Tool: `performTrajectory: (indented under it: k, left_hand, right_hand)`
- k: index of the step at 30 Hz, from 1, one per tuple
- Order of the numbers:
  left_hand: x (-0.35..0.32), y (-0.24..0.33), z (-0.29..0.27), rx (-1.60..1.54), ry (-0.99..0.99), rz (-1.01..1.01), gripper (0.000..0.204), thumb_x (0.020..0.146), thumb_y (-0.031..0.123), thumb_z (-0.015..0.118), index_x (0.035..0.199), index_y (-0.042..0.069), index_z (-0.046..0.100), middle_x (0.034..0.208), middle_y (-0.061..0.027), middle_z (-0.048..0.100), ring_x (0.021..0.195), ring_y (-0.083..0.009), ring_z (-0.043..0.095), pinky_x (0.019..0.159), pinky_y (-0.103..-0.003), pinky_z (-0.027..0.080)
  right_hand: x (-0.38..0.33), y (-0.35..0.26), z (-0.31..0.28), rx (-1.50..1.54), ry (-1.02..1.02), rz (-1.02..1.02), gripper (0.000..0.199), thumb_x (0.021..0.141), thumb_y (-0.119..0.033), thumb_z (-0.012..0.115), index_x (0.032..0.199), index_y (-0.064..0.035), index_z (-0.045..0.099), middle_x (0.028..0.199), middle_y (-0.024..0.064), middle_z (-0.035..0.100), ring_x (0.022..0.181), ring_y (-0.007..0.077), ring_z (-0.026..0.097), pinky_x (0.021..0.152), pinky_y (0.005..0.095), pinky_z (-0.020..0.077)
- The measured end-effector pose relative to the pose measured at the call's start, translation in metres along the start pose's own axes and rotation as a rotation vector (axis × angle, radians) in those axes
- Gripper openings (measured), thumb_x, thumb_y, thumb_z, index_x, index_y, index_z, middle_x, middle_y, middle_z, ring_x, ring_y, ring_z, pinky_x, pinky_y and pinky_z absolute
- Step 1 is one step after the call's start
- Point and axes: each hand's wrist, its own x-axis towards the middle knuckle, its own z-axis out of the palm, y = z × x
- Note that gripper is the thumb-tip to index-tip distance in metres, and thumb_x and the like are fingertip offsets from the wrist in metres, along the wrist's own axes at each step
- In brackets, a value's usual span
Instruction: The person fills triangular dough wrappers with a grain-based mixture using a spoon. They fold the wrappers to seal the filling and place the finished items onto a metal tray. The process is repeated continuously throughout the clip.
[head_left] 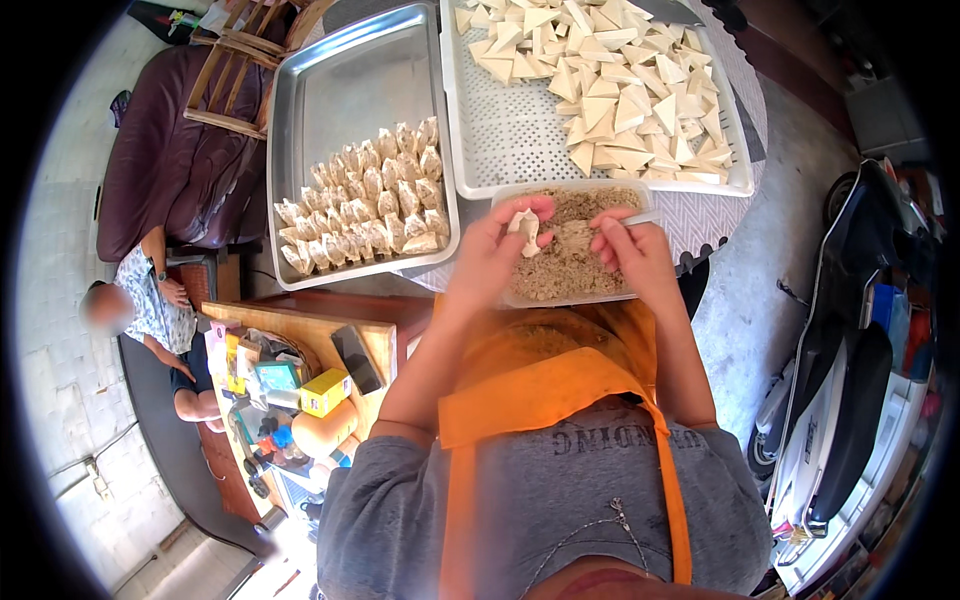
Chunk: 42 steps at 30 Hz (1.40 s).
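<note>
My left hand (pixel 487 250) pinches a pale, opened-up pocket (pixel 528 228) between thumb and fingers, over the near-left side of a clear plastic tub (pixel 640 186). Crumbly brown filling (pixel 560 278) covers the tub's bottom. My right hand (pixel 640 258) is closed round a slim pale-handled utensil (pixel 645 216) above the filling; its working end is hidden, so I cannot tell its kind. Beyond the tub, a white perforated tray (pixel 500 150) bears a heap of pale triangular pieces (pixel 625 90). In a metal tray (pixel 340 95) to the left, filled pieces (pixel 370 195) stand in rows.
A wooden table (pixel 375 335) at the left carries a phone (pixel 357 358), a yellow box (pixel 325 392) and other small items. A person (pixel 165 310) sits beyond it. A motor scooter (pixel 835 400) stands at the right. Behind the metal tray is a wooden rack (pixel 232 75).
</note>
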Motion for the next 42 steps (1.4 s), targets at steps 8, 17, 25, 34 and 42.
performTrajectory:
  k: [8,17,25,34,42]
  left_hand:
    - [0.009,-0.011,0.014,0.005,-0.041,-0.008,0.041,0.085,-0.007,0.038,0.123,-0.003,0.053,0.123,-0.0113,0.056,0.111,-0.0175,0.056,0.097,-0.033,0.049]
    - [0.007,-0.007,0.014,0.060,-0.039,-0.019,0.043,0.084,-0.006,0.040,0.124,0.001,0.055,0.120,-0.0061,0.058,0.109,-0.0134,0.055,0.088,-0.027,0.047]
    - [0.010,-0.017,0.011,0.088,-0.117,-0.038,0.047,0.081,-0.002,0.040,0.125,0.003,0.055,0.121,-0.0023,0.057,0.107,-0.0091,0.053,0.085,-0.023,0.044]
    - [0.015,-0.031,0.026,0.613,-0.045,0.372,0.030,0.089,0.003,0.042,0.117,0.001,0.052,0.110,-0.0100,0.055,0.093,-0.0179,0.056,0.079,-0.033,0.047]
    - [0.017,-0.010,0.015,0.000,-0.076,-0.129,0.022,0.093,0.003,0.041,0.112,0.004,0.051,0.099,-0.0075,0.054,0.089,-0.0170,0.053,0.072,-0.030,0.045]
  right_hand:
    - [-0.013,-0.001,-0.006,0.134,0.156,-0.083,0.020,0.097,-0.016,0.049,0.094,-0.0020,0.064,0.069,0.0008,0.061,0.055,0.0039,0.049,0.049,0.0184,0.0399]
    - [-0.017,-0.011,0.001,0.326,0.146,-0.116,0.019,0.097,-0.014,0.049,0.093,-0.0013,0.063,0.069,0.0028,0.061,0.053,0.0056,0.049,0.047,0.0191,0.0395]
    - [-0.023,-0.015,0.023,-0.056,0.173,-0.281,0.012,0.092,-0.008,0.054,0.088,0.0014,0.060,0.072,0.0067,0.062,0.056,0.0131,0.059,0.050,0.0250,0.0450]
    - [-0.017,-0.040,0.036,-0.550,0.190,-0.617,0.004,0.081,-0.003,0.060,0.081,0.0005,0.062,0.078,0.0138,0.064,0.063,0.0314,0.062,0.056,0.0347,0.0493]
    - [-0.033,-0.054,0.007,-0.508,0.335,-0.503,0.011,0.086,-0.004,0.057,0.078,0.0020,0.063,0.072,0.0122,0.064,0.054,0.0273,0.060,0.052,0.0329,0.0477]
